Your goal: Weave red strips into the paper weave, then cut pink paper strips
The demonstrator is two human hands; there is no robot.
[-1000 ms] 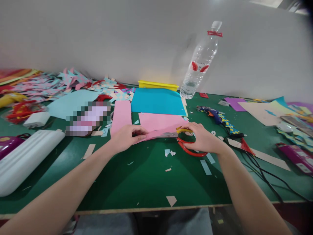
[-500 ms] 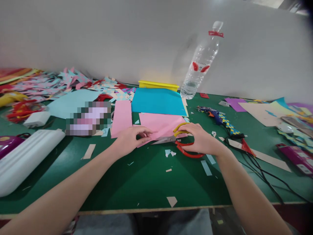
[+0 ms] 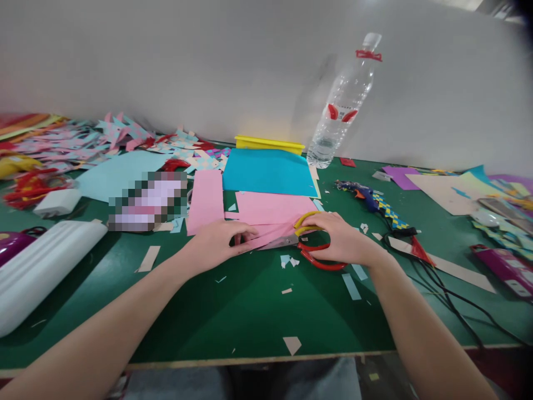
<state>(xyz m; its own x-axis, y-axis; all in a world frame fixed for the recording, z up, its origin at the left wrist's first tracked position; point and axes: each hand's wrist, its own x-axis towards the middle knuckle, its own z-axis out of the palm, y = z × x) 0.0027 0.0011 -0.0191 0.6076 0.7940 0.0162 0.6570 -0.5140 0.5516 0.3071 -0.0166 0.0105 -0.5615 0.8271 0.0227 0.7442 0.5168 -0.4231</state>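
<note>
My right hand [image 3: 343, 238] grips scissors [image 3: 320, 263] by their yellow and red handle loops. The blades point left and are partly covered by pink paper. Between the thumb and fingers of my left hand [image 3: 214, 243] is the near edge of a pink paper sheet [image 3: 272, 206]; a narrow pink strip along that edge is raised over the blades. Left of the sheet lies another pink paper piece [image 3: 206, 197], with a blue sheet [image 3: 266, 171] directly behind.
A tilted-looking plastic bottle [image 3: 343, 105] stands by the wall. To the left are a phone [image 3: 150, 201], a white case [image 3: 50, 272] and woven paper pieces [image 3: 70, 144]. A glue gun [image 3: 370, 199] and black cables [image 3: 447, 300] are on the right. Paper scraps dot the green table [image 3: 250, 316].
The blades now sit under the pink paper's edge, where before they showed in front of it. My left hand has shifted slightly left and down, lifting a strip.
</note>
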